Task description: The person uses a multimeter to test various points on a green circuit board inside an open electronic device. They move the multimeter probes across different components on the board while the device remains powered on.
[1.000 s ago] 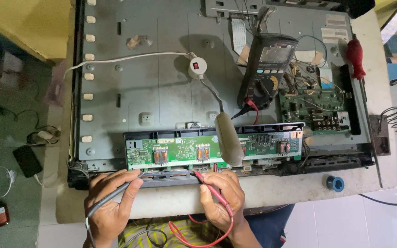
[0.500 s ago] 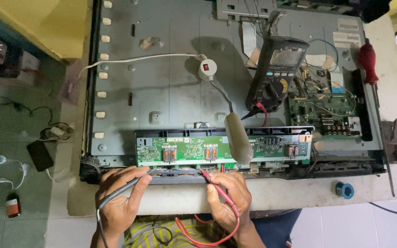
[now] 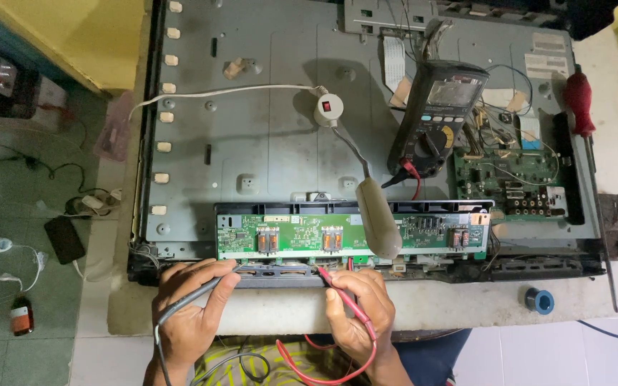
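Left hand (image 3: 193,307): fingers closed around the black test probe with grey lead (image 3: 202,294), tip aimed right and up at the lower edge of the long green circuit board (image 3: 352,236)

Right hand (image 3: 355,307): thumb and fingers pinching the red test probe with red lead (image 3: 341,293), tip pointing up and left onto the same edge, near the board's middle

Key relation: the board lies directly beyond both hands, long axis running left to right across the grey metal back panel of a flat screen (image 3: 280,107); right hand nearer its centre, left hand at its left end

Beyond: white gooseneck lamp (image 3: 377,218) bent over the board; dark handheld multimeter (image 3: 438,118) propped upright; red-handled screwdriver (image 3: 581,104) at far right

Change from earlier frames: both hands keep the same spots along the board edge; only the view shifts slightly
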